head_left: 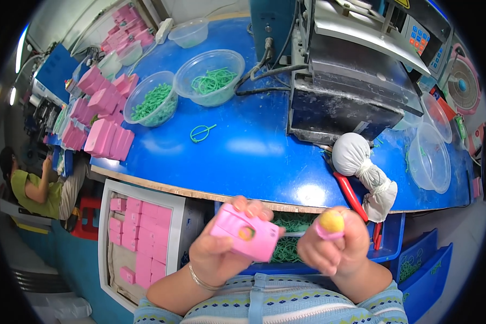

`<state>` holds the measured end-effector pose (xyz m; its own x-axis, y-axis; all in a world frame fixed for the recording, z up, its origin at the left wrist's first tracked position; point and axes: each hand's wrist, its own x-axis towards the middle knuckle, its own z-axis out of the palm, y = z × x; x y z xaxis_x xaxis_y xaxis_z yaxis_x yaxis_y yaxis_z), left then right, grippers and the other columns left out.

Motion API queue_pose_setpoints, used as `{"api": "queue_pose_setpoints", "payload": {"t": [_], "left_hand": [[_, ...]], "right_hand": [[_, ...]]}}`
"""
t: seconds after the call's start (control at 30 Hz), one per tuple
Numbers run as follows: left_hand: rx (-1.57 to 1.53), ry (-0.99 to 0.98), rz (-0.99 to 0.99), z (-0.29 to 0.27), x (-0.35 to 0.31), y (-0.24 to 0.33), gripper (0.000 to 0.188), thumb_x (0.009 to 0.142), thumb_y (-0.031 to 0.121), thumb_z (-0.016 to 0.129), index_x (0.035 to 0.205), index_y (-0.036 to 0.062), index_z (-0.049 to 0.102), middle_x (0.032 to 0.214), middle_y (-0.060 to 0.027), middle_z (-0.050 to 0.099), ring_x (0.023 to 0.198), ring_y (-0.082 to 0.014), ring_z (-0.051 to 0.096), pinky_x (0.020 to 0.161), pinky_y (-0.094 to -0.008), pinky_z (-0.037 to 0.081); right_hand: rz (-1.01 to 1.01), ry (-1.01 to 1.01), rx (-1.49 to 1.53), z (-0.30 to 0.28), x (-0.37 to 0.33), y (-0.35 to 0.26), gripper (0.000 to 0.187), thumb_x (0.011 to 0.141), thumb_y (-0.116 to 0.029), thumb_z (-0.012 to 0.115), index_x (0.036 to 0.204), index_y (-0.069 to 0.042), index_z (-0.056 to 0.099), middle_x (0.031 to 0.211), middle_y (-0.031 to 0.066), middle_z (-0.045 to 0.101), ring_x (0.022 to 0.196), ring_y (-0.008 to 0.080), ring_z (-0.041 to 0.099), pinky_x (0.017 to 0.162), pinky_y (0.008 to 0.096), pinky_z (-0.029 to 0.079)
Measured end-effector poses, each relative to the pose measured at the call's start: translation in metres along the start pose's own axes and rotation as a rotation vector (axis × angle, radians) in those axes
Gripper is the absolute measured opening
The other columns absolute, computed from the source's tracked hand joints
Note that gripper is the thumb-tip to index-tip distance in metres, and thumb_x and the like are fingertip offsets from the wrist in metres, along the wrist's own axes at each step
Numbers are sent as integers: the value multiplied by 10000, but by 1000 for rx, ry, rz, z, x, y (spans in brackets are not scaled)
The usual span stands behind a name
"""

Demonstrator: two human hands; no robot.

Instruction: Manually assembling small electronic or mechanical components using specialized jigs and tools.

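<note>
Below the blue table (243, 151) edge, left hand (213, 254) grips a pink plastic box (245, 236) (best kept level) while right hand (332, 251) pinches a yellow-topped pink plug (331, 223).

The person is wearing a short-sleeved knitted top in pale blue, patterned with thin zigzag bands of yellow, white and darker blue, with a plain blue strip running down its front. A thin silver bangle (200, 281) is circling the left wrist. Both hands are showing bare.
</note>
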<state>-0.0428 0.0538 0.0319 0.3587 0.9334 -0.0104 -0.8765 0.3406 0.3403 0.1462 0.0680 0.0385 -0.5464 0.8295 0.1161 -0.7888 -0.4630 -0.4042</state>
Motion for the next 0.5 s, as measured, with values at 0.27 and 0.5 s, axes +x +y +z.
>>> {"api": "queue_pose_setpoints", "payload": {"t": [0.27, 0.5], "left_hand": [[512, 219, 97, -3, -18, 8, 565, 683, 120, 759, 1133, 67, 422, 1161, -149, 487, 1171, -272, 456, 992, -460, 377], [1621, -186, 386, 1, -13, 5, 726, 623, 152, 820, 1223, -2, 440, 1277, -187, 472, 1228, -350, 421, 1006, -417, 365]], "right_hand": [[210, 503, -857, 3, 7, -17, 315, 981, -266, 359, 899, 17, 471, 592, 63, 525, 483, 132, 558, 454, 217, 454], [237, 108, -858, -9, -8, 13, 239, 891, -190, 573, 984, -15, 439, 1022, 139, 556, 908, 151, 576, 786, 304, 499]]}}
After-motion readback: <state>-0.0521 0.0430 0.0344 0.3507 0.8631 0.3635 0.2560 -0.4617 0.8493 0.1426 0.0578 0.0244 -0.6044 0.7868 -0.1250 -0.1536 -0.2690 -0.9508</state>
